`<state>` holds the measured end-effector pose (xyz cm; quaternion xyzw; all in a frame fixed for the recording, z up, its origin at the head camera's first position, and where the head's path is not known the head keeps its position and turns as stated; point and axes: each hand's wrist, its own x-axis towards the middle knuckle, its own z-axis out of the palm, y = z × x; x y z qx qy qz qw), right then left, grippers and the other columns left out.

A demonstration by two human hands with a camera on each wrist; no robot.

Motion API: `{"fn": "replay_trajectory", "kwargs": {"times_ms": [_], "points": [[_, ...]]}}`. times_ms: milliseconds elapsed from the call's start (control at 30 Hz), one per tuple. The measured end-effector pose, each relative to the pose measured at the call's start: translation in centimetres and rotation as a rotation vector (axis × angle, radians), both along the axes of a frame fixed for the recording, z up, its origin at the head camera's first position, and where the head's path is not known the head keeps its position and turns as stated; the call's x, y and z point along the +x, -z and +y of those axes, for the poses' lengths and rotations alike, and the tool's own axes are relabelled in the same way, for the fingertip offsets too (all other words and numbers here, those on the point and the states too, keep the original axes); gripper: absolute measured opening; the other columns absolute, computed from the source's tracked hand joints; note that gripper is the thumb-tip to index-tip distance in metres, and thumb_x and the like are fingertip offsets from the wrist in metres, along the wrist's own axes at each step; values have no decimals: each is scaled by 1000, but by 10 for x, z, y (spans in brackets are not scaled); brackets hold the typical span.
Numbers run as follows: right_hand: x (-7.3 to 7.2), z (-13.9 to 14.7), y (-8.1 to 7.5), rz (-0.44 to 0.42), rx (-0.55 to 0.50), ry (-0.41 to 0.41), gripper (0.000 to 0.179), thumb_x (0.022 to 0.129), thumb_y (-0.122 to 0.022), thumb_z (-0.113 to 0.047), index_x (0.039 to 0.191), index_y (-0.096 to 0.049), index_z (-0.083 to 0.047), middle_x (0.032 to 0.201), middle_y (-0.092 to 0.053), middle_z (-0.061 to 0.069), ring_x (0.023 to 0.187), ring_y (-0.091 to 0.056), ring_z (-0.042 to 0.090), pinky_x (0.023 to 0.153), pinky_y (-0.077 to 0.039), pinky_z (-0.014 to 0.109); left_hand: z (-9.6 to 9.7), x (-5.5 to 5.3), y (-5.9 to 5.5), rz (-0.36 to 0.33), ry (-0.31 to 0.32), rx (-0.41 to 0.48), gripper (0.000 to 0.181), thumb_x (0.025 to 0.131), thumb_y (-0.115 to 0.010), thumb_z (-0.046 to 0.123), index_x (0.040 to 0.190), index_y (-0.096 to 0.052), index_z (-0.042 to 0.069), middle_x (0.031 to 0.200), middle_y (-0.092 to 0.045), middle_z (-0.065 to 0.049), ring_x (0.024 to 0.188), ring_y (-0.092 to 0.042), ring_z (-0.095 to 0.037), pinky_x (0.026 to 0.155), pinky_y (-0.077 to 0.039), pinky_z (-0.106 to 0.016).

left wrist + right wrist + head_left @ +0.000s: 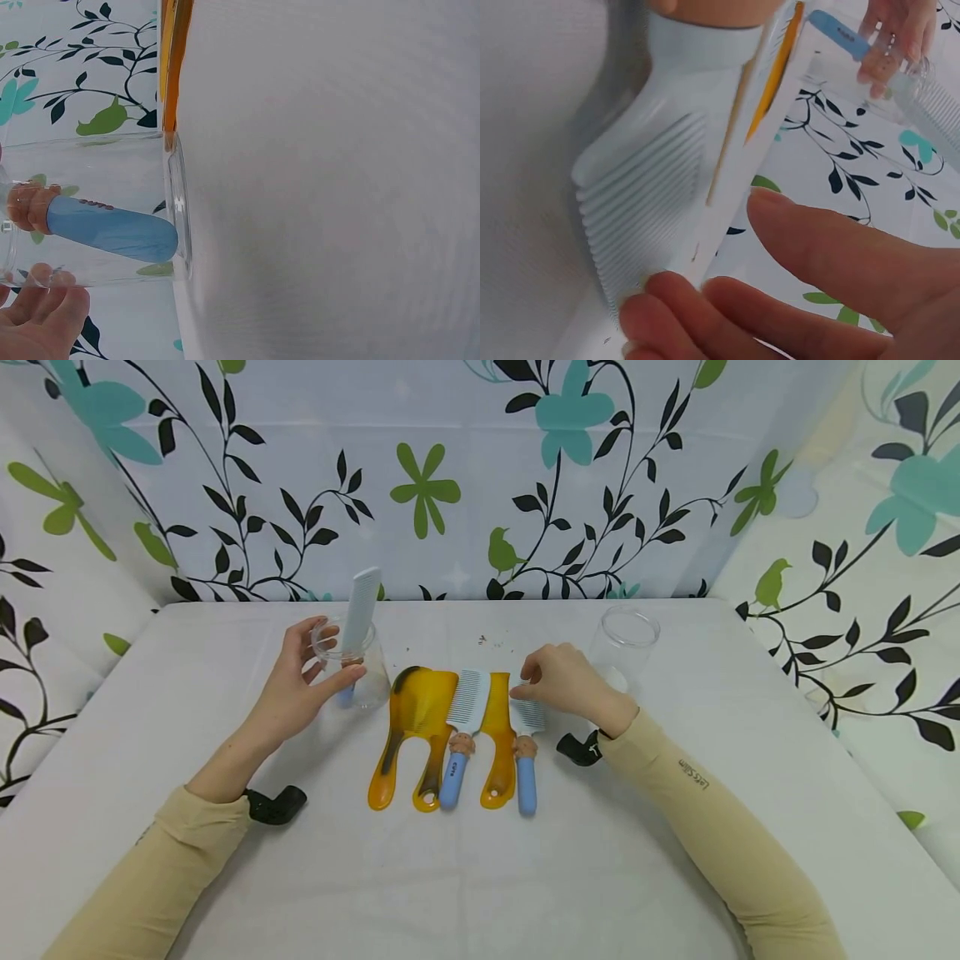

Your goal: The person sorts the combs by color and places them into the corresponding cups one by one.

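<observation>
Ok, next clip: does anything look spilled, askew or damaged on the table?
One small thing: a few brown specks lie scattered on the table, beyond the row of combs. They stand out against the plain white surface, but are too small to identify. Nothing looks clearly broken.

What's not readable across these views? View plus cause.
Head: part of the rightmost comb's toothed end; covered by the right hand.
Head: what the dark specks on the table are; too small.
Left wrist: toothed end of the jar comb in the clear jar; cut off by the left edge.
Right wrist: rightmost comb's blue handle; cut off by the top edge.
Right wrist: jar comb's lettering; too small.
</observation>
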<state>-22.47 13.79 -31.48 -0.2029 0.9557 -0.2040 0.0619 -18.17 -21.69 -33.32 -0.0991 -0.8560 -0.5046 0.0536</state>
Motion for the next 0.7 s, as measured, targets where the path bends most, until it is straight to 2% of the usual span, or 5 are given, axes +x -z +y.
{"fn": "replay_trajectory", "kwargs": {"times_ms": [267, 433, 567, 633, 700], "points": [[-2, 1, 4, -29, 70, 38, 34, 86, -78, -32, 99, -75, -1, 96, -72, 12, 74, -60, 22, 63, -52, 26, 0, 0, 0, 3, 2, 0, 86, 95, -70, 26, 155, -11, 11, 158, -29, -20, 147, -26, -43, 120, -22, -61], [-2, -3, 6, -60, 117, 34, 37, 84, -80, -40, 89, -74, -3, 79, -66, 8, 67, -54, 20, 57, -43, 25, -1, 0, 0, -2, 0, -2, 86, 95, -70, 27, 155, -11, 11, 158, -28, -20, 147, -26, -43, 120, -22, -61], [0, -7, 10, -74, 147, 29, 42, 82, -80, -47, 77, -70, -6, 60, -49, 1, 57, -48, 16, 50, -34, 23, -1, 0, 0, -3, -4, -11, 87, 95, -70, 28, 155, -10, 12, 158, -28, -20, 147, -26, -43, 120, -22, -61], [2, -8, 11, -68, 149, 27, 44, 81, -80, -48, 72, -67, -7, 55, -43, 0, 52, -46, 15, 48, -32, 22, -1, 0, 0, -2, -6, -16, 87, 95, -70, 28, 155, -10, 12, 158, -29, -21, 146, -27, -44, 119, -22, -61], [3, -9, 11, -56, 147, 26, 45, 80, -81, -48, 70, -66, -7, 54, -43, -1, 49, -46, 14, 46, -33, 21, -1, -1, 0, -1, -6, -17, 87, 95, -70, 28, 155, -10, 11, 158, -29, -21, 146, -27, -44, 119, -22, -61]]}}
